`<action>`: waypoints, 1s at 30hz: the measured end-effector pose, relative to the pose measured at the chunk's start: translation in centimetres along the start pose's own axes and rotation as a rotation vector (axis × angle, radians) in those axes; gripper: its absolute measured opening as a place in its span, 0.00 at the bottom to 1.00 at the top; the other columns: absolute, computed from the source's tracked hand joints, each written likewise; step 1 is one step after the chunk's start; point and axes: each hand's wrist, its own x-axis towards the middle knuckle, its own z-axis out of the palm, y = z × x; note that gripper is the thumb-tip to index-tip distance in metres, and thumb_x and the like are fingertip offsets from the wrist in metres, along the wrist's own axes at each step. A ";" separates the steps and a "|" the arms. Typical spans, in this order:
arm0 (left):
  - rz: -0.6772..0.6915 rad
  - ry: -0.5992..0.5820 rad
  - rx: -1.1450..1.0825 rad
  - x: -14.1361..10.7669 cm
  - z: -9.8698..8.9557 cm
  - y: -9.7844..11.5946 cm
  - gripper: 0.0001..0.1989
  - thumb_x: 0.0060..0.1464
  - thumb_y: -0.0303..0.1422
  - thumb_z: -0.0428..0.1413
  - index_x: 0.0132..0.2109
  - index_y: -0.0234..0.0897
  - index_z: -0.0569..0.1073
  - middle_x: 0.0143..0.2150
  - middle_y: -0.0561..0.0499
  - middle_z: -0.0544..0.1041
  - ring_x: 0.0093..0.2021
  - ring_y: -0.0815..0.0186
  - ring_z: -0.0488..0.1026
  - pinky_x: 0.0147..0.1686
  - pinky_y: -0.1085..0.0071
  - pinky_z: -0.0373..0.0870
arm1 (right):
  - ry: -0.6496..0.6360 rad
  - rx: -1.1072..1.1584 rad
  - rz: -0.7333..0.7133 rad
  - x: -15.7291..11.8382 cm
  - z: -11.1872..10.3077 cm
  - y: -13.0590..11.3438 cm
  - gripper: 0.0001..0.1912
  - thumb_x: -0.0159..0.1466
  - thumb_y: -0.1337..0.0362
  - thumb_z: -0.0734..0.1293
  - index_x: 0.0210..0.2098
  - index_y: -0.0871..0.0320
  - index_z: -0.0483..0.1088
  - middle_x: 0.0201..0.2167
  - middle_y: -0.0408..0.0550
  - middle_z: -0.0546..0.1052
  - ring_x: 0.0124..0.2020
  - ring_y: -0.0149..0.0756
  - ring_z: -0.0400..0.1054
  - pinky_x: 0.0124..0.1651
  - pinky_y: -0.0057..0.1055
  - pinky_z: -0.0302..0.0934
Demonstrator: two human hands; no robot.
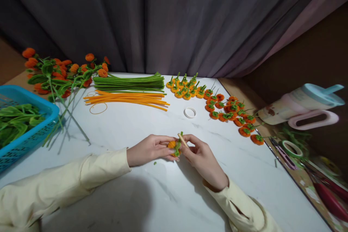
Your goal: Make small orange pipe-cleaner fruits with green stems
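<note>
- Most likely a home craft corner: a dark, draped curtain (168, 21) hangs along the far edge of the marble-patterned surface (130, 127).
- Handicraft supplies: bundles of green stems (129, 83) and orange stems (127, 99) near that edge, orange flower heads (244, 132) along the right edge.
- Household touches: a blue plastic basket (51, 116) at the left edge, a handled tumbler (285, 105) beyond the right.

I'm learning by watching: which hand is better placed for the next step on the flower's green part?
Probably the right hand: it holds a pale stick close to the green part, while the left hand is occupied supporting the orange flower.
</note>
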 end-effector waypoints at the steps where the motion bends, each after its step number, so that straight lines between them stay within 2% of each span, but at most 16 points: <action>1: -0.004 0.010 0.018 0.0 0.1 0.0 0.25 0.47 0.36 0.62 0.51 0.30 0.70 0.44 0.40 0.76 0.40 0.59 0.76 0.47 0.61 0.70 | 0.007 -0.077 -0.049 0.0 -0.1 0.1 0.12 0.59 0.57 0.62 0.35 0.60 0.65 0.26 0.41 0.67 0.19 0.23 0.54 0.20 0.22 0.49; 6: -0.048 0.085 0.091 0.1 0.5 0.3 0.23 0.47 0.34 0.62 0.49 0.28 0.71 0.38 0.42 0.78 0.36 0.62 0.77 0.42 0.65 0.72 | 0.026 -0.446 -0.343 -0.2 -0.4 0.3 0.07 0.63 0.67 0.57 0.35 0.59 0.66 0.29 0.45 0.68 0.26 0.29 0.60 0.28 0.25 0.55; 11: -0.097 0.047 0.168 0.1 0.5 0.7 0.18 0.48 0.35 0.60 0.44 0.26 0.73 0.29 0.46 0.77 0.30 0.66 0.76 0.37 0.69 0.71 | -0.053 -0.475 -0.515 -0.1 -0.5 -0.3 0.09 0.63 0.72 0.56 0.37 0.59 0.67 0.30 0.47 0.68 0.30 0.31 0.63 0.34 0.25 0.57; 13: -0.092 0.033 0.176 0.1 0.5 0.8 0.18 0.48 0.36 0.60 0.43 0.27 0.73 0.28 0.47 0.76 0.28 0.67 0.74 0.35 0.69 0.71 | -0.060 -0.461 -0.518 0.0 -0.6 -0.4 0.10 0.63 0.72 0.56 0.36 0.59 0.68 0.30 0.46 0.68 0.30 0.30 0.63 0.33 0.25 0.57; 19: 0.018 0.023 0.132 0.1 0.8 0.7 0.19 0.49 0.35 0.59 0.47 0.31 0.70 0.35 0.47 0.74 0.34 0.67 0.72 0.35 0.69 0.69 | 0.035 -0.355 -0.409 0.3 -0.5 0.1 0.09 0.63 0.68 0.59 0.37 0.59 0.70 0.30 0.47 0.71 0.29 0.31 0.63 0.30 0.25 0.57; 23: 0.034 0.053 0.162 0.1 0.9 0.3 0.17 0.48 0.35 0.59 0.45 0.31 0.69 0.34 0.50 0.72 0.30 0.70 0.70 0.33 0.70 0.68 | 0.053 -0.326 -0.397 0.4 -0.2 0.3 0.09 0.63 0.66 0.60 0.37 0.59 0.71 0.31 0.48 0.72 0.30 0.32 0.64 0.31 0.26 0.58; 26: 0.059 0.103 0.193 0.0 1.0 -0.1 0.16 0.48 0.34 0.59 0.43 0.31 0.69 0.32 0.51 0.70 0.27 0.72 0.68 0.31 0.71 0.68 | 0.061 -0.372 -0.423 0.4 -0.5 -0.1 0.11 0.63 0.65 0.60 0.40 0.59 0.72 0.32 0.49 0.71 0.31 0.33 0.64 0.33 0.27 0.59; 30: 0.107 0.232 0.246 0.2 1.0 -0.5 0.19 0.46 0.35 0.59 0.45 0.32 0.67 0.34 0.50 0.71 0.27 0.71 0.68 0.28 0.72 0.71 | 0.020 -0.476 -0.368 -0.1 -1.7 -0.8 0.17 0.66 0.62 0.56 0.51 0.59 0.67 0.32 0.49 0.70 0.33 0.33 0.64 0.37 0.28 0.60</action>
